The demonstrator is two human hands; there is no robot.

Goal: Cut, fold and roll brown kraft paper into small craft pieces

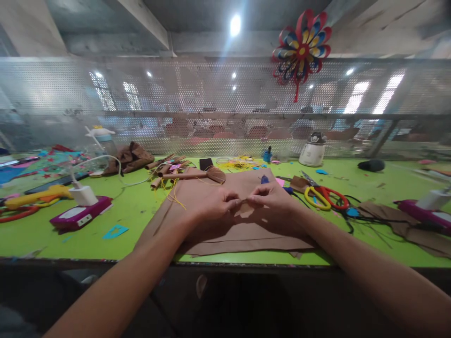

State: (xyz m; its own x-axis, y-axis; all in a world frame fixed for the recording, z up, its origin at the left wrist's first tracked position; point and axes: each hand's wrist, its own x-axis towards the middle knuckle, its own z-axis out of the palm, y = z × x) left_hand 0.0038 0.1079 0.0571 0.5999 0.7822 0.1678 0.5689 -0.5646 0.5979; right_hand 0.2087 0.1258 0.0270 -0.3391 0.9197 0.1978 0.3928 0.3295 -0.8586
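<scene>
Both hands meet over a large sheet of brown paper (225,234) on the green table. Between them is a small piece of brown paper (245,210), pinched at its upper edge from both sides. My left hand (219,205) has thumb and fingers closed on its left part. The right part is gripped by my right hand (269,196), thumb against fingertips. Just beyond the hands lies a fan-shaped brown paper piece on a rolled paper stem (190,174). A small dark blue object (264,179) sits behind my right hand.
Scissors with yellow handles (317,198) and red-handled scissors (336,197) lie at right. Rolled brown paper tubes (165,173) and yellow strings are at back left. A purple power strip (81,213) with a white charger stands left; a perforated metal screen (218,98) borders the table.
</scene>
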